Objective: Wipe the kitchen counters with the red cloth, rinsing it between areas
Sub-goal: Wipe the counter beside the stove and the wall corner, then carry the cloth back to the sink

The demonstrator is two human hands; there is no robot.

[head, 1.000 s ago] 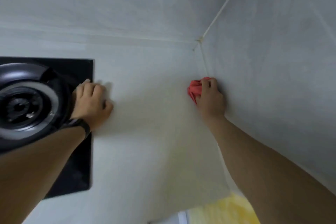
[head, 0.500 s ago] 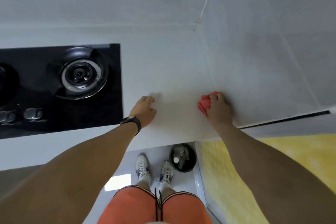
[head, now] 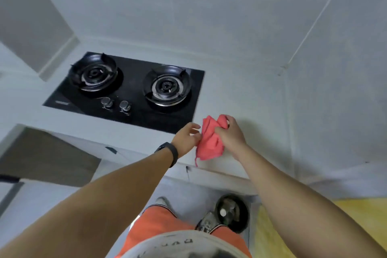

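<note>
Red cloth [head: 210, 140] hangs bunched between my two hands, lifted off the counter [head: 240, 94] just above its front edge, at about five o'clock from the hob [head: 134, 94]. Going from nine o'clock across: the black hob sits sunk into the pale counter with its two burners and two knobs, and beside it, towards three o'clock, runs the bare stretch of counter that ends at the corner of the walls. My left hand [head: 185, 139], a dark band [head: 170, 153] on its wrist, reaches in from seven o'clock with fingers loosely curled, the tips pinching the cloth's left edge. My right hand [head: 230, 134] comes in from four o'clock and has its fingers wrapped firmly round the upper bunch, so most of the fabric droops below it. As I judge it, I am regathering or refolding the cloth, between passes. No tap or sink is in view, so a rinse means moving elsewhere. How much counter is already clean I cannot tell; the surface looks even and shows no wet streaks.
</note>
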